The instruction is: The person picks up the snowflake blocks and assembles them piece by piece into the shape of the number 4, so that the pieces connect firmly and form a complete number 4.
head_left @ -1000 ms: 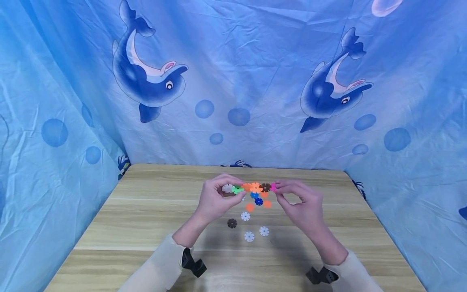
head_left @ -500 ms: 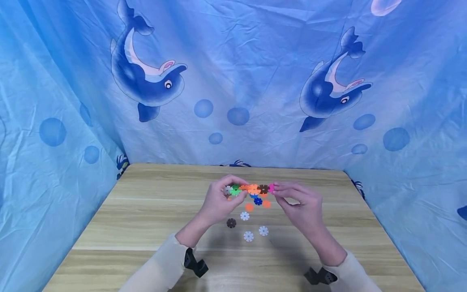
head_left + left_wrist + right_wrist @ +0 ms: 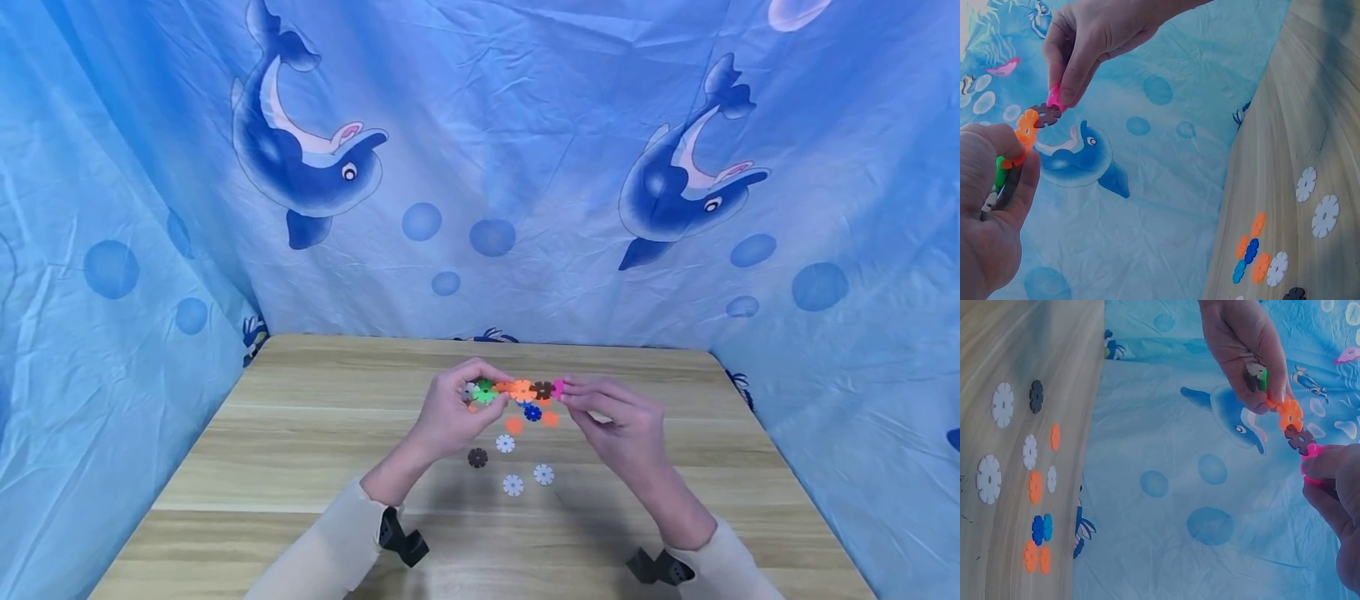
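Observation:
Above the table, both hands hold a row of joined notched plastic discs. My left hand (image 3: pixel 456 414) pinches the row near an orange disc (image 3: pixel 1026 130), with a green disc (image 3: pixel 485 392) and a greyish-white disc (image 3: pixel 1255 372) partly within its curled fingers. To the right follow a brown disc (image 3: pixel 1300 439) and a pink disc (image 3: pixel 1054 97). Thumb and fingers of my right hand (image 3: pixel 626 423) pinch the pink disc, covering part of it. The orange, brown and pink discs sit edge to edge.
Loose discs lie on the wooden table (image 3: pixel 300 467) below the hands: several white discs (image 3: pixel 513 485), a dark brown disc (image 3: pixel 477 457), a dark blue disc (image 3: pixel 532 412), a lighter blue disc (image 3: pixel 1048 527) and several orange discs (image 3: pixel 1035 487). A blue dolphin-print curtain (image 3: pixel 562 167) surrounds the table.
Over the last second my left hand has shifted slightly right along the row, and its fingertips sit closer to the front orange disc. My right hand keeps its pinch on the pink disc.

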Motion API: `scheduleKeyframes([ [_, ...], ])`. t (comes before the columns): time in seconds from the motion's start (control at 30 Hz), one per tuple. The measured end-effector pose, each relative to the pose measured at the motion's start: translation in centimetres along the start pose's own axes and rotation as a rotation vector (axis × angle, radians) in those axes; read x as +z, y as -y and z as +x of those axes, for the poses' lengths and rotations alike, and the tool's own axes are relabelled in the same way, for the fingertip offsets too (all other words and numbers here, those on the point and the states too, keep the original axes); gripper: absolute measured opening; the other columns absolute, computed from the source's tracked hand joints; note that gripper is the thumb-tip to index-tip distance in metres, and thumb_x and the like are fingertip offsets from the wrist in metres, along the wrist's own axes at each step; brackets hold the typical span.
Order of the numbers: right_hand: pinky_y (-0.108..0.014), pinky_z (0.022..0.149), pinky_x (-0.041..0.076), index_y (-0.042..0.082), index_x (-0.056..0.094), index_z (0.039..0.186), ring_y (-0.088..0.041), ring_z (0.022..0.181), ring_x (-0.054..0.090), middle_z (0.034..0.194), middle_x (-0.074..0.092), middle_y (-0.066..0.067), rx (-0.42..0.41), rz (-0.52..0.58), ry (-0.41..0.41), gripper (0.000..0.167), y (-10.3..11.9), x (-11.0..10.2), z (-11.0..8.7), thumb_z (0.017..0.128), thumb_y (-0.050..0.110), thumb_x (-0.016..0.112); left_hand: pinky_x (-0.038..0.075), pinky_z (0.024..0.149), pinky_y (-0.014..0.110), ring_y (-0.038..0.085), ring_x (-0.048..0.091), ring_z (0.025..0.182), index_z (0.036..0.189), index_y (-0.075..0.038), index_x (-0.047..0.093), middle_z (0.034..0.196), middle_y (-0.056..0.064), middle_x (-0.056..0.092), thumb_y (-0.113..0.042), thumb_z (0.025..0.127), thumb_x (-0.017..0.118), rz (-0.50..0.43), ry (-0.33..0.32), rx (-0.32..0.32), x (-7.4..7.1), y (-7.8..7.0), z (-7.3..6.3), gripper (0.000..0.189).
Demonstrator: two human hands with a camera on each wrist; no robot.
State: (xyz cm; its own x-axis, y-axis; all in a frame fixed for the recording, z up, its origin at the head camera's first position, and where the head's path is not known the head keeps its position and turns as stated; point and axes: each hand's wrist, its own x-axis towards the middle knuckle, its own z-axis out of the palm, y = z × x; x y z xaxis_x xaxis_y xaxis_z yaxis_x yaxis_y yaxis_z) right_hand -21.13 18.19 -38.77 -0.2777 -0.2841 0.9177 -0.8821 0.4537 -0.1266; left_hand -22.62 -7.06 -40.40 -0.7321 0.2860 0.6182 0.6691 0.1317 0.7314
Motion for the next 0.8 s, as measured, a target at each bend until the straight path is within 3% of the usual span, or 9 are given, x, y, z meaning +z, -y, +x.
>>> scheduleKeyframes([
  [0.13, -0.019, 0.091, 0.061, 0.002, 0.084, 0.09, -0.032, 0.085, 0.081, 0.093, 0.083, -0.013, -0.019, 0.001, 0.019, 0.033, 0.0, -0.1, 0.0, 0.104, 0.028, 0.07, 0.062, 0.069, 0.025, 0.016, 0.073, 0.088, 0.106, -0.007, 0.077, 0.105, 0.011, 0.079, 0.001, 0.091, 0.077, 0.011, 0.008, 0.031, -0.1, 0.0, 0.2, 0.017],
  [0.27, -0.02, 0.091, 0.061, 0.002, 0.084, 0.091, -0.032, 0.087, 0.082, 0.096, 0.083, -0.012, -0.009, -0.007, 0.033, 0.005, -0.2, 0.0, 0.1, 0.088, 0.005, 0.086, 0.062, 0.072, 0.025, 0.022, 0.074, 0.092, 0.106, -0.008, 0.076, 0.105, 0.01, 0.079, 0.001, 0.091, 0.077, 0.022, 0.002, 0.048, 0.0, -0.1, 0.3, 0.017],
  [0.37, -0.019, 0.094, 0.06, 0.003, 0.084, 0.092, -0.031, 0.089, 0.082, 0.097, 0.083, -0.011, 0.003, -0.013, 0.035, 0.028, -0.2, 0.1, 0.2, 0.07, -0.013, 0.092, 0.063, 0.075, 0.025, 0.021, 0.074, 0.095, 0.106, -0.008, 0.077, 0.106, 0.009, 0.079, 0.001, 0.09, 0.077, 0.027, -0.014, 0.042, 0.0, -0.2, 0.3, 0.019],
  [0.4, -0.018, 0.095, 0.059, 0.004, 0.084, 0.092, -0.031, 0.089, 0.082, 0.097, 0.083, -0.01, 0.006, -0.014, 0.034, 0.033, -0.2, 0.1, 0.2, 0.066, -0.015, 0.092, 0.061, 0.071, 0.024, 0.02, 0.074, 0.094, 0.107, -0.009, 0.077, 0.106, 0.008, 0.079, 0.001, 0.09, 0.077, 0.033, -0.023, 0.035, -0.1, -0.2, 0.3, 0.02],
  [0.6, -0.015, 0.098, 0.058, 0.007, 0.083, 0.102, -0.028, 0.092, 0.081, 0.103, 0.083, -0.009, 0.057, -0.067, 0.024, 0.034, -0.8, 0.5, 0.3, 0.072, -0.008, 0.088, 0.044, 0.048, 0.02, 0.016, 0.069, 0.084, 0.108, -0.012, 0.079, 0.107, 0.007, 0.079, 0.002, 0.089, 0.077, 0.023, -0.067, -0.015, -0.4, -0.3, 0.2, 0.023],
  [0.8, -0.021, 0.09, 0.064, 0.009, 0.083, 0.108, -0.027, 0.09, 0.081, 0.102, 0.083, -0.008, 0.188, -0.116, 0.078, 0.032, -2.3, 0.9, -0.4, 0.078, 0.0, 0.087, 0.04, 0.045, 0.019, 0.015, 0.069, 0.081, 0.107, -0.011, 0.08, 0.106, 0.009, 0.08, 0.003, 0.088, 0.077, 0.025, -0.08, -0.023, -0.9, -0.4, 0.1, 0.023],
])
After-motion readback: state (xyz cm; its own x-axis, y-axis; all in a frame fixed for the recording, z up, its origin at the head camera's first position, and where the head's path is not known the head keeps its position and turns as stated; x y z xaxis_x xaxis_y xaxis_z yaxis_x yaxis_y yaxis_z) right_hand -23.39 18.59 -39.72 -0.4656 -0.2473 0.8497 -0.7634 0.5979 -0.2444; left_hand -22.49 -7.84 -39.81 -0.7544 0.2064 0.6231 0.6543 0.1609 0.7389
